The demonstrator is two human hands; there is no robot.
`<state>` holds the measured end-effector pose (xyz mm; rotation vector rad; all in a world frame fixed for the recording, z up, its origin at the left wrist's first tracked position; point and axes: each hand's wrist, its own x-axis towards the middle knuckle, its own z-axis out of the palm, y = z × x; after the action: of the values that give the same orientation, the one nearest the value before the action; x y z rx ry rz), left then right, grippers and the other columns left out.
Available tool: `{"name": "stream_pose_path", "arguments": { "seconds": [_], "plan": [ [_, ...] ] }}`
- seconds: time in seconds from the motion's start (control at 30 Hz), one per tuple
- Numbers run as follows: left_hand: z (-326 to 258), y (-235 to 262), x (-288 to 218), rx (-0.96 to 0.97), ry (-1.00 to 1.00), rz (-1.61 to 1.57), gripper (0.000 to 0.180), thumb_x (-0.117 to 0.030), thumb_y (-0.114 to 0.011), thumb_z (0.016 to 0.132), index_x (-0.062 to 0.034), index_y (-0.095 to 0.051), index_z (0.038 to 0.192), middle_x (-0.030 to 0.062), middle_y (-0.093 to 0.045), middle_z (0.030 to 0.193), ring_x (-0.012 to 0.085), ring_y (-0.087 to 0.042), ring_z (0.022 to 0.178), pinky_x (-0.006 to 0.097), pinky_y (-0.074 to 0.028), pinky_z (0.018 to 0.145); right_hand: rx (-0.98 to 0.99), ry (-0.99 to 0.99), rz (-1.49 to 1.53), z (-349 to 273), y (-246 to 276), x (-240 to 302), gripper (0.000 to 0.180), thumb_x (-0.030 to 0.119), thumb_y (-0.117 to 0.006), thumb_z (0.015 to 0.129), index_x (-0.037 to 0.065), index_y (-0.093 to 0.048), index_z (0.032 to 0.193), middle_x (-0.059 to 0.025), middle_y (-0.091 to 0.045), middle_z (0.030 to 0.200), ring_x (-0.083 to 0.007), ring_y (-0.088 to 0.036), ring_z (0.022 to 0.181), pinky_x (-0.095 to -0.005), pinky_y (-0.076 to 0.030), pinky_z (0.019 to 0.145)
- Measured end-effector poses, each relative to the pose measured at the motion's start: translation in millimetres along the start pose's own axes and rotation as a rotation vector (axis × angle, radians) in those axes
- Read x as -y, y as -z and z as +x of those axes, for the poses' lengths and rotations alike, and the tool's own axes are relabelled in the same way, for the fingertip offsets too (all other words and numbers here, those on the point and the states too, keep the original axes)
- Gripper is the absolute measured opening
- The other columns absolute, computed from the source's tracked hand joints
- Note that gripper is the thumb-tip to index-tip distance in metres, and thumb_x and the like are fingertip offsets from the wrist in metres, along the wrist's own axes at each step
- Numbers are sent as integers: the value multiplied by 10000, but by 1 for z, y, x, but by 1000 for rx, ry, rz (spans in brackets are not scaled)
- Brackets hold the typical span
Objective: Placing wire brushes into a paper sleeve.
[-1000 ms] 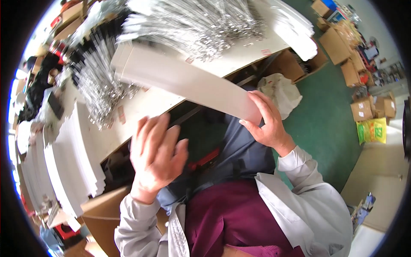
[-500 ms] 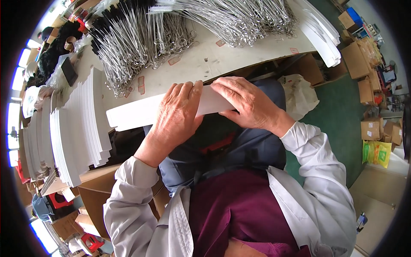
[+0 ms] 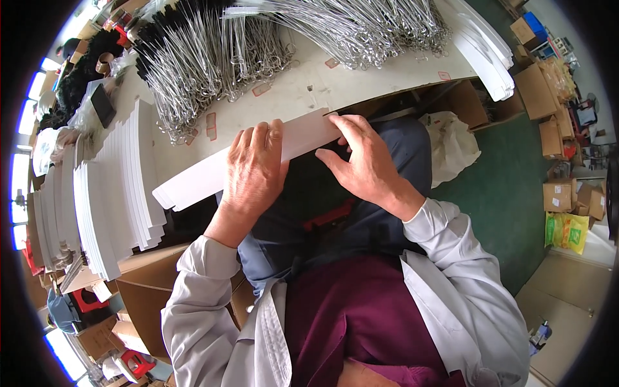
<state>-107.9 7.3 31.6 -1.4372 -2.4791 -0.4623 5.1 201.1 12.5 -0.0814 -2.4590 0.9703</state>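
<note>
A long, narrow white cardboard sleeve (image 3: 303, 134) lies slantwise above my lap, along the table's near edge. My left hand (image 3: 251, 168) is closed around its middle, fingers over the top and thumb below. At the sleeve's right end is my right hand (image 3: 367, 158), its forefinger at the upper corner and its thumb apart, just below the lower edge. Its other fingers curl partly out of sight. Beyond the sleeve, bundles of thin wire-handled brushes (image 3: 213, 71) with looped ends lie on the table (image 3: 284, 97).
Stacked white cardboard strips (image 3: 119, 187) stand at the left, with more strips (image 3: 487, 58) at the far right of the table. A cardboard box (image 3: 151, 290) is beside my left arm. A pale plastic bag (image 3: 451, 145) lies on the green floor (image 3: 496, 187) at right.
The sleeve has tilted, its left end lower and its right end higher. My left hand has shifted left with it. The right hand's fingers have drawn back to the right end.
</note>
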Motion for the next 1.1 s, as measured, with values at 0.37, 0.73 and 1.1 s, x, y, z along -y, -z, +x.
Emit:
{"name": "stream_pose_path", "arguments": {
  "seconds": [0.37,0.73,1.1],
  "plan": [
    [-10,-4,4,21,6,4,675,-171,-798,772,33,-517,1351,196,-617,1192,373,-623,1057,458,-507,946,109,-366,617,4,-14,-11,381,172,-800,896,-60,-644,1154,-138,-725,1010,-145,-692,812,-298,-583,758],
    [-9,-7,8,-18,-58,33,651,-161,-805,762,21,-546,1332,200,-625,1242,368,-635,1079,454,-517,953,439,-555,671,28,11,-11,371,273,-712,977,-66,-680,1123,-64,-693,864,-101,-652,632,-238,-502,501],
    [-8,-8,12,12,-70,15,642,-170,-812,747,15,-572,1313,196,-633,1248,366,-644,1080,457,-526,952,519,-777,934,35,15,-12,363,314,-675,1001,-30,-646,1113,-38,-621,904,-139,-683,589,-222,-473,438]
  ]
}}
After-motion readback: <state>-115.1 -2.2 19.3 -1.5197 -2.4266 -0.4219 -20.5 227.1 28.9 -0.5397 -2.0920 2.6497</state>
